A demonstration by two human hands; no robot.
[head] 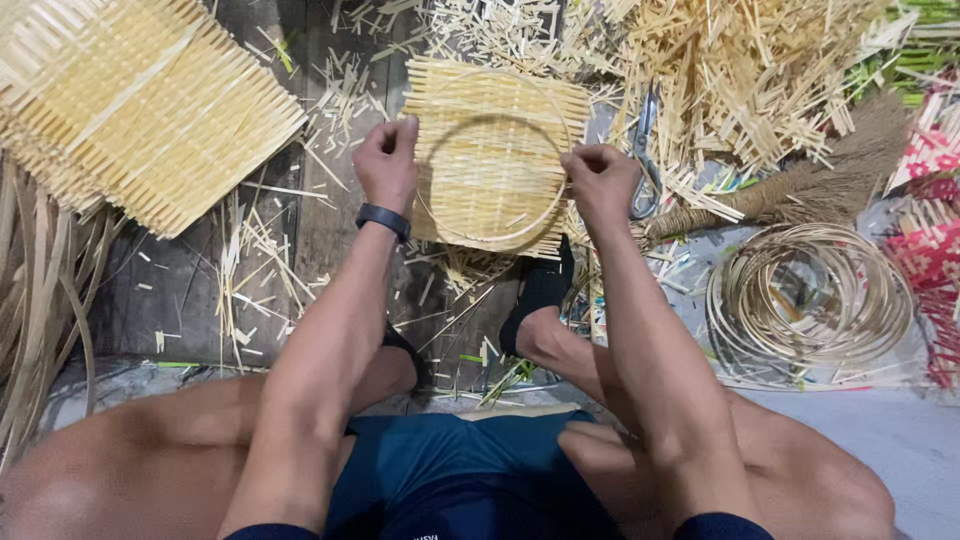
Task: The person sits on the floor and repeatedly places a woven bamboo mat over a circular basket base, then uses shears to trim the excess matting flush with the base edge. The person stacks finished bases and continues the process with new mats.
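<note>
My left hand (pixel 387 160) and my right hand (pixel 598 182) each pinch one side of a thin bamboo ring (pixel 490 238). The ring is held flat over a small square woven bamboo mat (pixel 495 100), which lies on the floor in front of my knees. Both hands are closed on the ring's rim, left and right of the mat. A dark band sits on my left wrist.
A stack of woven mats (pixel 130 100) lies at the upper left. Scissors (pixel 645 150) rest right of the mat among loose bamboo offcuts (pixel 740 70). A pile of spare rings (pixel 810 295) and a small broom (pixel 800 190) lie at the right. Long bamboo strips (pixel 40 290) curve along the left edge.
</note>
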